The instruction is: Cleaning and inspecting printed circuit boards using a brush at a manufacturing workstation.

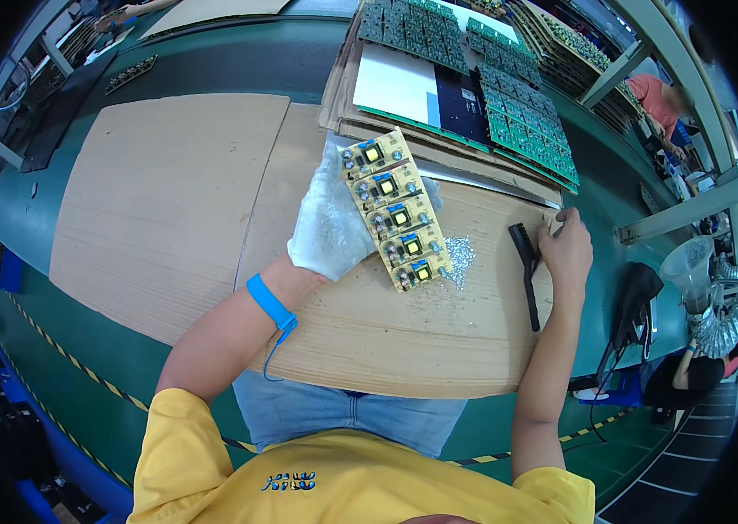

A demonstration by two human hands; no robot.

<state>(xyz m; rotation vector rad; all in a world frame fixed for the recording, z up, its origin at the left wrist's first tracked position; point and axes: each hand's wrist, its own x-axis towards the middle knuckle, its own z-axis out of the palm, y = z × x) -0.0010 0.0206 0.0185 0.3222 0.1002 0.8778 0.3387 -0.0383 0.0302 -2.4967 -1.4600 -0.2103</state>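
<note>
My left hand wears a white glove, with a blue wrist strap below it. It grips a tan circuit board panel, tilted over the cardboard. Several repeated sections run down the panel, each with a yellow-and-black transformer and small parts. My bare right hand is at the right edge of the cardboard, its fingers curled together; whatever they pinch is hidden. Just left of it lies a black brush, apart from the palm. Small silvery bits are scattered beside the panel's lower end.
A cardboard sheet covers the green bench. Beyond it, green circuit boards lie on stacked cardboard, with a metal strip along the front. At right stand a black tool, a clear funnel and a frame post.
</note>
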